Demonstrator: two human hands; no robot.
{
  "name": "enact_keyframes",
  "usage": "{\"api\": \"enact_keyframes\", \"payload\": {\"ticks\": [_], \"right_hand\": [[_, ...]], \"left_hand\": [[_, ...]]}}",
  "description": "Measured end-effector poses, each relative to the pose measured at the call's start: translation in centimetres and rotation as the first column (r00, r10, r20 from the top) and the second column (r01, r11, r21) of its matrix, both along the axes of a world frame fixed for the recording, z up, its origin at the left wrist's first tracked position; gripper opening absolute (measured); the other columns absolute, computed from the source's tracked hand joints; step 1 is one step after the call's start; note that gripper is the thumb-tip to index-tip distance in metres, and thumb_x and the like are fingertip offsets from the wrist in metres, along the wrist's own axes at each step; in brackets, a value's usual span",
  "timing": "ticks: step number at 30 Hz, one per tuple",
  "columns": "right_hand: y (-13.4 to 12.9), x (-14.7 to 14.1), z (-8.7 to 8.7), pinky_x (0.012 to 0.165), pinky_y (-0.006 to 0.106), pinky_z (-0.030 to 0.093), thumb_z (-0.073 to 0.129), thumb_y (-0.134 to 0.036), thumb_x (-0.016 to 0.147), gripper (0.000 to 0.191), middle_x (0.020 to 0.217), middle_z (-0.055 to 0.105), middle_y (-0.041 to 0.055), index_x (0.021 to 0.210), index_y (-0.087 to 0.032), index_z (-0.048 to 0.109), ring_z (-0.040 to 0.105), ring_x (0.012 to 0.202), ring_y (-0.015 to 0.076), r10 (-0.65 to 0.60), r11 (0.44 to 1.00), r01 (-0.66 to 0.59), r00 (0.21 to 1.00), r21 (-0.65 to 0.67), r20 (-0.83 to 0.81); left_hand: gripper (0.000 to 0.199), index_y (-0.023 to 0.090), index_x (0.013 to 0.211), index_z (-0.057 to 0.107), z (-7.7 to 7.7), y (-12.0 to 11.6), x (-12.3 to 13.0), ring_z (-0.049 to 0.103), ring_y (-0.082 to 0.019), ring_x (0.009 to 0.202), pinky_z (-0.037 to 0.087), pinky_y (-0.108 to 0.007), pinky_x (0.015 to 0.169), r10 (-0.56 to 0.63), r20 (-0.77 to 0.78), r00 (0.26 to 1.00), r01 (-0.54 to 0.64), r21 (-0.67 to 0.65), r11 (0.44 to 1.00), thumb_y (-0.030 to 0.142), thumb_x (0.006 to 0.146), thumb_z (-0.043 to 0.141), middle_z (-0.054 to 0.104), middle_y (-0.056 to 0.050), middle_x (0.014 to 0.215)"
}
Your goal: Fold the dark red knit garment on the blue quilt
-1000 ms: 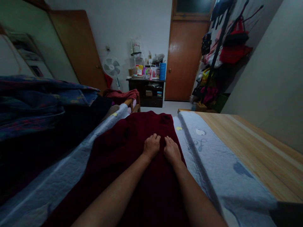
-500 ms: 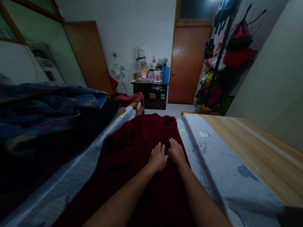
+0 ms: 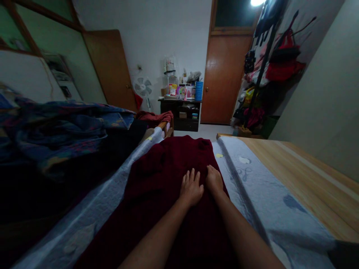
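Note:
A dark red garment [image 3: 179, 157] lies spread lengthwise over a pale blue patterned bed cover, with a bunched fold on its left side. My left hand [image 3: 192, 188] rests flat on the middle of the cloth, fingers apart. Just to its right, my right hand [image 3: 214, 181] is curled with its fingertips down in the cloth, close to the garment's right edge. The fabric under the right fingers is mostly hidden. Both forearms reach across the near part of the garment.
To the left, a heap of dark and blue patterned clothes [image 3: 67, 130] lies beside the bed cover [image 3: 269, 194]. Bare wooden board [image 3: 308, 168] runs along the right. Beyond the bed stand a black cabinet [image 3: 179, 116], a white fan [image 3: 143, 87] and hanging bags [image 3: 284, 63].
The view has shifted slightly. My left hand's fingers have spread wider on the cloth, and my right hand's fingers have curled in more. The garment lies much the same.

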State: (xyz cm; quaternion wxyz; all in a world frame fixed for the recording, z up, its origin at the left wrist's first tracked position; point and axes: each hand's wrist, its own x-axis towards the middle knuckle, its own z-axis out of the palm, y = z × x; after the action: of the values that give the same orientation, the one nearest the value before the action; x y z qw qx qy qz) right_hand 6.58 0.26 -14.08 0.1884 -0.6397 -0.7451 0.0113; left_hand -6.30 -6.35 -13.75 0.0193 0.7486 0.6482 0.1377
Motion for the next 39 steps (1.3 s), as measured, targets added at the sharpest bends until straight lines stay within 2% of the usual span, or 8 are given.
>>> {"api": "enact_keyframes", "payload": {"ticks": [5, 8, 11, 16, 20, 29, 39], "right_hand": [[1.1, 0.8, 0.5, 0.109, 0.030, 0.031, 0.030, -0.006, 0.087, 0.052, 0.140, 0.049, 0.0163, 0.135, -0.004, 0.048, 0.043, 0.132, 0.0202, 0.087, 0.992, -0.085, 0.996, -0.092, 0.011], [1.1, 1.4, 1.2, 0.108, 0.029, 0.033, 0.035, -0.005, 0.084, 0.052, 0.138, 0.051, 0.0171, 0.134, -0.002, 0.049, 0.046, 0.129, 0.0202, 0.148, 0.981, -0.145, 0.989, -0.128, 0.016], [0.1, 1.4, 1.4, 0.110, 0.033, 0.032, 0.036, -0.005, 0.083, 0.054, 0.140, 0.049, 0.0165, 0.136, -0.004, 0.047, 0.043, 0.132, 0.0215, 0.191, 0.975, -0.188, 0.981, -0.115, 0.015], [-2.8, 0.8, 0.2, 0.111, 0.039, 0.029, 0.034, -0.007, 0.085, 0.052, 0.144, 0.044, 0.0150, 0.136, -0.007, 0.047, 0.039, 0.135, 0.0226, 0.258, 0.966, -0.258, 0.966, -0.032, 0.006], [-3.4, 0.5, -0.2, 0.110, 0.039, 0.029, 0.032, -0.010, 0.088, 0.051, 0.146, 0.041, 0.0170, 0.137, -0.005, 0.045, 0.036, 0.137, 0.0236, 0.241, 0.971, -0.240, 0.968, -0.023, 0.068], [-1.7, 0.4, 0.6, 0.110, 0.038, 0.028, 0.031, -0.031, 0.095, 0.053, 0.146, 0.041, 0.0197, 0.138, -0.002, 0.044, 0.034, 0.137, 0.0257, 0.166, 0.984, -0.152, 0.973, -0.095, 0.158], [-3.9, 1.2, 0.3, 0.112, 0.039, 0.026, 0.032, -0.031, 0.095, 0.056, 0.150, 0.032, 0.0195, 0.143, -0.002, 0.037, 0.027, 0.141, 0.0272, 0.249, 0.965, -0.229, 0.954, -0.128, 0.170]], "left_hand": [[0.063, 0.029, 0.147, 0.031, -0.1, 0.0, 0.1, 0.024, -0.035, 0.141, 0.019, -0.052, 0.114, 0.033, 0.007, 0.999, -0.033, -0.008, 0.999, 0.049, 0.089, 0.042, 0.022, -0.006, 0.157], [0.063, 0.030, 0.147, 0.031, -0.2, 0.0, 0.1, 0.023, -0.036, 0.141, 0.018, -0.055, 0.113, 0.039, 0.009, 0.999, -0.039, -0.010, 0.999, 0.051, 0.088, 0.042, 0.022, -0.006, 0.157], [0.062, 0.030, 0.146, 0.032, -0.2, -0.1, 0.1, 0.023, -0.037, 0.140, 0.019, -0.057, 0.112, 0.035, 0.012, 0.999, -0.035, 0.005, 0.999, 0.050, 0.089, 0.040, 0.023, -0.007, 0.157], [0.059, 0.029, 0.147, 0.031, -0.2, -0.3, 0.1, 0.026, -0.036, 0.139, 0.021, -0.056, 0.111, 0.027, -0.011, 1.000, -0.027, 0.031, 0.999, 0.048, 0.092, 0.036, 0.024, -0.008, 0.156], [0.058, 0.029, 0.147, 0.031, -0.2, -0.3, 0.0, 0.027, -0.036, 0.138, 0.022, -0.056, 0.111, 0.025, -0.022, 0.999, -0.024, 0.043, 0.999, 0.048, 0.092, 0.037, 0.026, -0.007, 0.156], [0.053, 0.038, 0.143, 0.037, -0.3, 0.0, 0.0, 0.028, -0.035, 0.139, 0.023, -0.056, 0.110, 0.024, -0.001, 1.000, -0.024, 0.032, 0.999, 0.048, 0.091, 0.041, 0.026, -0.005, 0.155], [0.052, 0.036, 0.143, 0.038, 0.2, -0.3, 0.1, 0.030, -0.035, 0.138, 0.023, -0.055, 0.111, 0.029, -0.016, 0.999, -0.029, 0.033, 0.999, 0.047, 0.092, 0.039, 0.029, -0.005, 0.154]]}}
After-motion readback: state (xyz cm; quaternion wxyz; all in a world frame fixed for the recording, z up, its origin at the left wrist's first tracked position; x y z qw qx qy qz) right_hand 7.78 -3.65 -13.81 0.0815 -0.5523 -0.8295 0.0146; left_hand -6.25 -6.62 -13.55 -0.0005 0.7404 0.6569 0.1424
